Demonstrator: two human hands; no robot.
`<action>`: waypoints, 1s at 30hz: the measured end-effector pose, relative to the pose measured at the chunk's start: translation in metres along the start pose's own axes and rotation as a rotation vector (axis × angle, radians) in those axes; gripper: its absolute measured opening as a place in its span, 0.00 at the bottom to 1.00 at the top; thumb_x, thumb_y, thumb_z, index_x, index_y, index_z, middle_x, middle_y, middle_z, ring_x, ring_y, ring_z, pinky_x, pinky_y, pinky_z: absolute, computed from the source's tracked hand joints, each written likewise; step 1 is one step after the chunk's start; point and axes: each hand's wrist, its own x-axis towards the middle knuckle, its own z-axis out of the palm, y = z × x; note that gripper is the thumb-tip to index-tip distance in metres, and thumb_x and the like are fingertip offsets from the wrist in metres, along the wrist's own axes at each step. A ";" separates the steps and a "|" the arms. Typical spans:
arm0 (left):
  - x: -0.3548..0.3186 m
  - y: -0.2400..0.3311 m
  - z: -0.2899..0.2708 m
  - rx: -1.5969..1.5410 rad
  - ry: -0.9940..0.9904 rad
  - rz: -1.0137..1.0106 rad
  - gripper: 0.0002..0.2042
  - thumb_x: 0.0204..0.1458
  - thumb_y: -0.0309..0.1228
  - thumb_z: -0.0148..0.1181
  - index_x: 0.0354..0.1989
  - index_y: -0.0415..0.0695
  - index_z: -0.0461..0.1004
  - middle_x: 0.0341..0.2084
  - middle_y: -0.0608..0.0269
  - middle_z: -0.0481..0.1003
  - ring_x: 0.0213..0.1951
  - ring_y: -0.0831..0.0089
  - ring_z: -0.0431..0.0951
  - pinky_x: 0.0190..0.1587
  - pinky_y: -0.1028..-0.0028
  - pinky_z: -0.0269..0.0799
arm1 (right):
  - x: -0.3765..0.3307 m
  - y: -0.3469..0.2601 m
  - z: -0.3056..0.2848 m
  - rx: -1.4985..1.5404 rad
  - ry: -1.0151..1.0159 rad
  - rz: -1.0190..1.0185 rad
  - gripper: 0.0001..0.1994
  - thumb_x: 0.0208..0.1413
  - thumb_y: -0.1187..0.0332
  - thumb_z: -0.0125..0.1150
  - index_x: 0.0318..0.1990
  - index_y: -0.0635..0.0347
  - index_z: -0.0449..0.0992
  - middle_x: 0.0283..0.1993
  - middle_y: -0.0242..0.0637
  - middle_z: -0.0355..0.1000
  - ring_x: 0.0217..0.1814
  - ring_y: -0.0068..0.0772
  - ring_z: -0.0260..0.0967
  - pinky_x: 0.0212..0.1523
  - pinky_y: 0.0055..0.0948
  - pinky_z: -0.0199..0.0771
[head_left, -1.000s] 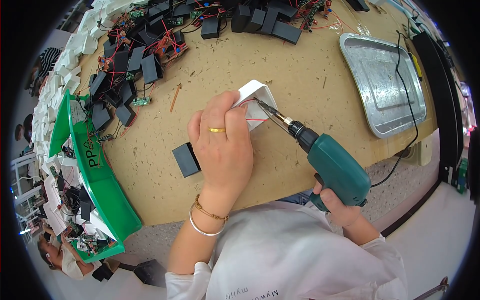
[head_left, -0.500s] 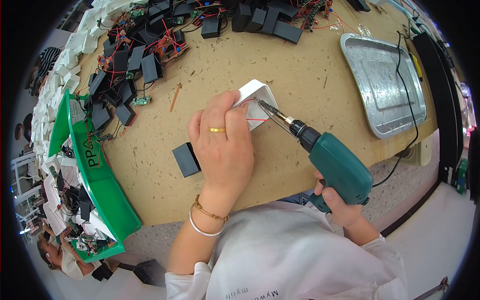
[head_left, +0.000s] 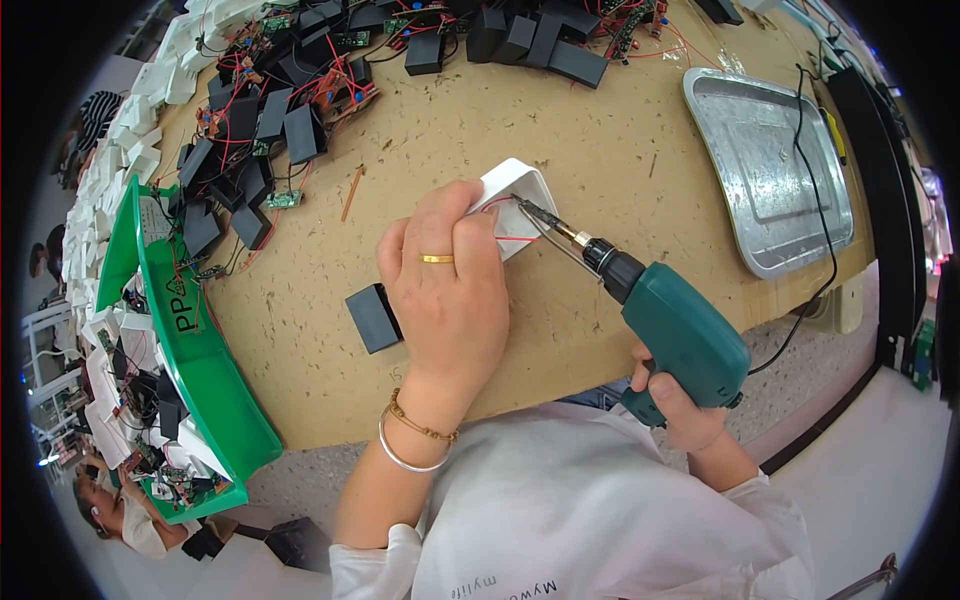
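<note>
While the right hand (head_left: 675, 405) wraps tight round the grip of a teal electric screwdriver (head_left: 672, 330) at the near edge of the bench, its bit (head_left: 535, 213) slants up and left into the open face of a small white plastic housing (head_left: 515, 200). The left hand (head_left: 448, 290), a gold ring on one finger and bangles at the wrist, lies palm-down over that housing, fingers closed on its near side and pinning it flat to the fibreboard tabletop (head_left: 620, 150). Thin red wire shows at the housing's mouth.

The housing looks light and stiff, a thin moulded shell that I'd guess would skate about under the driver's push unless clamped, and might crack if squeezed across its open face; the outer walls and corners seem the safest places to hold. The wires inside look easy to pinch.

Just left of the left hand sits a black rectangular block (head_left: 372, 318). Further left, a green plastic bin (head_left: 215, 385) hangs over the bench edge. To the right lies a metal tray (head_left: 775, 180) with a black cord crossing it. Along the far side sprawls a heap of black modules and red-wired circuit boards (head_left: 290, 110).
</note>
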 end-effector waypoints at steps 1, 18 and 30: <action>0.000 0.000 0.000 0.001 -0.001 0.000 0.06 0.48 0.22 0.57 0.33 0.43 0.68 0.43 0.61 0.70 0.42 0.67 0.73 0.46 0.67 0.61 | 0.000 0.002 0.000 -0.013 -0.010 -0.026 0.23 0.54 0.62 0.59 0.52 0.70 0.66 0.42 0.41 0.69 0.33 0.26 0.67 0.37 0.27 0.68; -0.002 -0.001 -0.002 0.009 -0.025 -0.006 0.07 0.47 0.21 0.56 0.33 0.42 0.68 0.45 0.61 0.70 0.44 0.65 0.73 0.47 0.66 0.61 | -0.006 0.004 -0.002 0.011 0.029 -0.026 0.30 0.53 0.51 0.58 0.54 0.70 0.66 0.47 0.43 0.69 0.29 0.26 0.68 0.41 0.31 0.67; 0.001 0.001 -0.004 -0.033 -0.011 -0.029 0.10 0.46 0.24 0.58 0.38 0.42 0.69 0.44 0.60 0.69 0.46 0.64 0.71 0.48 0.63 0.61 | -0.010 0.013 -0.008 0.053 -0.025 -0.049 0.31 0.53 0.53 0.59 0.55 0.70 0.64 0.50 0.42 0.68 0.34 0.26 0.67 0.41 0.29 0.67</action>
